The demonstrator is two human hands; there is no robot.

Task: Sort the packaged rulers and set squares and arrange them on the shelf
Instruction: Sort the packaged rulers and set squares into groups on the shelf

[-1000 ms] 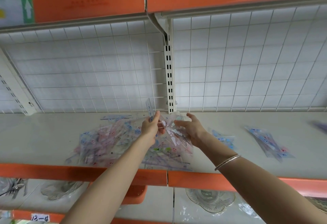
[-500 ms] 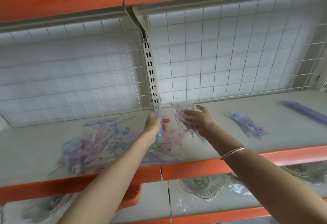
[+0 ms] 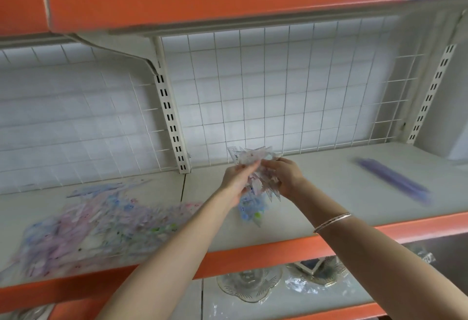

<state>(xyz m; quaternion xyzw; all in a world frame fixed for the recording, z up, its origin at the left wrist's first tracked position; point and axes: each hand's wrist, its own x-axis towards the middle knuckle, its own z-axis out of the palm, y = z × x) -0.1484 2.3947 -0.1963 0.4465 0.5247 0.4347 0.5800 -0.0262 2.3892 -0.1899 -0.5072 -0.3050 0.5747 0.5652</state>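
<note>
Above the middle of the shelf (image 3: 316, 193), both hands hold one bundle (image 3: 253, 160) of clear packaged set squares. The left hand (image 3: 238, 178) curls round its left side and the right hand (image 3: 286, 178) pinches the other side, with both forearms stretched forward and up. This looks like the sorting step: the mixed pile (image 3: 101, 223) lies to the left, a few packets (image 3: 249, 212) lie just under the hands, and the purple rulers (image 3: 392, 180) are well apart to the right. The next move probably calls for setting the bundle down squarely among its own kind, clear of pile and rulers.
</note>
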